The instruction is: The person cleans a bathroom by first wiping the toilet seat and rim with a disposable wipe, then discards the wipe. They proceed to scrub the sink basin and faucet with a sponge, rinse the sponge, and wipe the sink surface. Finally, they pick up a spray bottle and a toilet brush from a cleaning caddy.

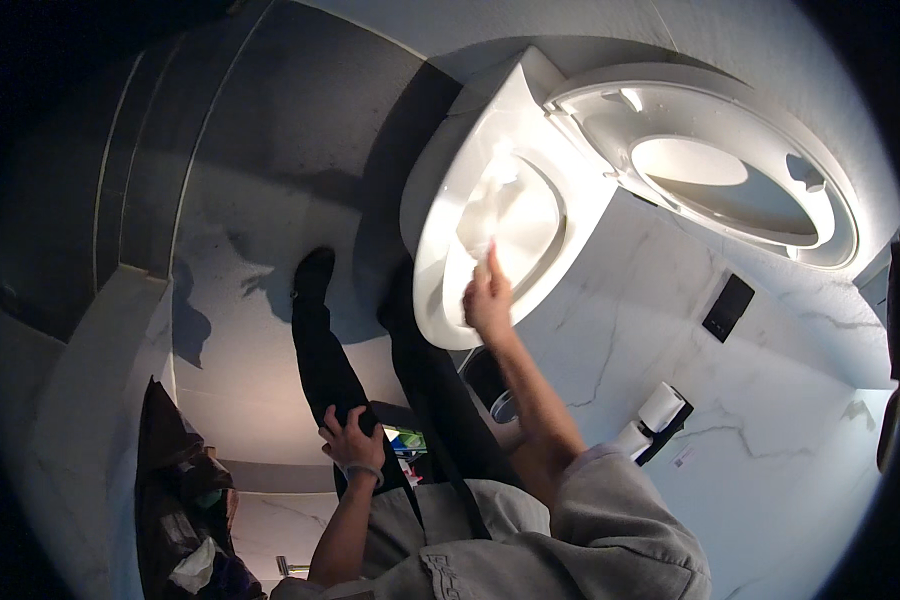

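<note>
A white toilet bowl stands before me with its seat and lid raised against the wall. Over the near part of the bowl is my right hand, fingers curled and directed inward. A blurred whitish shape lies beyond its fingertips; glare hides whether the hand holds it. My left hand rests on my black-clad leg near the knee, fingers spread, holding nothing visible.
A black bin stands beside the bowl. Two paper rolls on a black holder and a black flush plate are on the marble-patterned wall. Dark bags or cloths lie at lower left.
</note>
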`<state>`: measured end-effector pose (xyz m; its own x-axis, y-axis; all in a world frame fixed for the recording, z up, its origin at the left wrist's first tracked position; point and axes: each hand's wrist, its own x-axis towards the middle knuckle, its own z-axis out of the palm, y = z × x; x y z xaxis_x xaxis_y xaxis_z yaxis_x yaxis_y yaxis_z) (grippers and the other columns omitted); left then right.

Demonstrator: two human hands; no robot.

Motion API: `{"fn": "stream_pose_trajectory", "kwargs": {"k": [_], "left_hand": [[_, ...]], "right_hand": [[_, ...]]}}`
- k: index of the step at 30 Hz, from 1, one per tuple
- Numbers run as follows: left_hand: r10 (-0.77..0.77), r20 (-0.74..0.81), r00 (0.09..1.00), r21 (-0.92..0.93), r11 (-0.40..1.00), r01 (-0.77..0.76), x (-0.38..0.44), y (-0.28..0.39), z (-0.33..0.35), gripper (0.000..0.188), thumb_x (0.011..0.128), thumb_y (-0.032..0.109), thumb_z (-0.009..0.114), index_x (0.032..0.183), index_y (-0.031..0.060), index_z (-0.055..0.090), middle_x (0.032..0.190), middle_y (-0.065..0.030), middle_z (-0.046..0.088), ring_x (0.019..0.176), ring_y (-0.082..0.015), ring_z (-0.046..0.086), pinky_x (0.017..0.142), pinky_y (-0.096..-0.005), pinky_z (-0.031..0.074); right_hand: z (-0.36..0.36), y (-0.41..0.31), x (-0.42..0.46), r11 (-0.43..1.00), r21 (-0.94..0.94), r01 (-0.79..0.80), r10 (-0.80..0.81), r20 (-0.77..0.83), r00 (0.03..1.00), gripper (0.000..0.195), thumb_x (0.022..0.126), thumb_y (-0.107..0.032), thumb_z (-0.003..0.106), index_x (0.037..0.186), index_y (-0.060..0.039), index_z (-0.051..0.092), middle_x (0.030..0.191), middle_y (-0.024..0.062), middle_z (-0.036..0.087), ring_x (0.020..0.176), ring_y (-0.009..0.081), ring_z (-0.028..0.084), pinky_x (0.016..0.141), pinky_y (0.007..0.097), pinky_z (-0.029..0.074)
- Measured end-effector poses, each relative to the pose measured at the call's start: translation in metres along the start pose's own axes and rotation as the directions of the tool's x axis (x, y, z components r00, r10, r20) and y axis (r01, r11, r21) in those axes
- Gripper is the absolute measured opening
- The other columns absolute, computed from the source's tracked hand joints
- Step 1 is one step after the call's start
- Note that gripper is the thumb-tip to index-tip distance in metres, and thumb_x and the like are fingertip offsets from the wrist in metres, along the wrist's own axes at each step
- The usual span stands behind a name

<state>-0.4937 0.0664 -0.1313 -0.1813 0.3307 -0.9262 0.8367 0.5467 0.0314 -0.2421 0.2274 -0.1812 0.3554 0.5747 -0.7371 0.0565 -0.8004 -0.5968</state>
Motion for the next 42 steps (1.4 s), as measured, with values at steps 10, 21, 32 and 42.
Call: {"fn": "stream_pose_trajectory", "kwargs": {"k": [10, 21, 32, 42], "left_hand": [[-0.01, 0.016, 1.0, 0.045, 0.999, 0.01, -0.001, 0.006, 0.0, 0.046, 0.074, 0.029, 0.081, 0.116, 0.0272, 0.063, 0.146, -0.0084, 0.033, 0.128, -0.0342, 0.035, 0.094, -0.0487, 0.042], [-0.03, 0.018, 0.999, 0.019, 0.999, 0.03, -0.002, -0.001, 0.007, 0.043, 0.073, 0.028, 0.082, 0.112, 0.0277, 0.063, 0.147, -0.0065, 0.032, 0.127, -0.033, 0.037, 0.094, -0.0492, 0.042], [-0.029, 0.009, 1.0, 0.007, 1.0, 0.029, 0.004, 0.008, 0.003, 0.043, 0.073, 0.027, 0.08, 0.113, 0.0251, 0.065, 0.145, -0.0079, 0.034, 0.127, -0.035, 0.037, 0.094, -0.0493, 0.042], [-0.011, 0.016, 1.0, 0.075, 0.997, 0.01, 0.005, 0.017, -0.006, 0.042, 0.073, 0.027, 0.08, 0.112, 0.0265, 0.065, 0.145, -0.0079, 0.034, 0.128, -0.0349, 0.036, 0.096, -0.049, 0.04]], "right_hand": [[-0.175, -0.014, -0.009, 0.139, -0.988, -0.074, 0.129, -0.056, 0.99, 0.061, 0.092, -0.006, 0.047, 0.15, -0.0218, 0.034, 0.102, 0.032, 0.063, 0.081, 0.0371, 0.069, 0.074, 0.0453, 0.056], [-0.071, -0.018, 0.164, 0.228, -0.972, -0.056, 0.051, -0.045, 0.998, 0.066, 0.084, -0.001, 0.043, 0.148, -0.0165, 0.04, 0.118, 0.0267, 0.063, 0.114, 0.0441, 0.058, 0.101, 0.046, 0.046], [-0.177, -0.032, -0.015, 0.266, -0.962, -0.063, 0.126, -0.03, 0.992, 0.062, 0.095, 0.001, 0.044, 0.152, -0.019, 0.031, 0.081, 0.025, 0.067, 0.067, 0.0312, 0.068, 0.064, 0.0446, 0.059], [-0.057, -0.006, -0.065, 0.867, -0.458, -0.197, 0.302, 0.169, 0.938, 0.055, 0.101, -0.013, 0.042, 0.154, -0.0135, 0.027, 0.083, 0.011, 0.059, 0.071, 0.0166, 0.053, 0.069, 0.0317, 0.048]]}}
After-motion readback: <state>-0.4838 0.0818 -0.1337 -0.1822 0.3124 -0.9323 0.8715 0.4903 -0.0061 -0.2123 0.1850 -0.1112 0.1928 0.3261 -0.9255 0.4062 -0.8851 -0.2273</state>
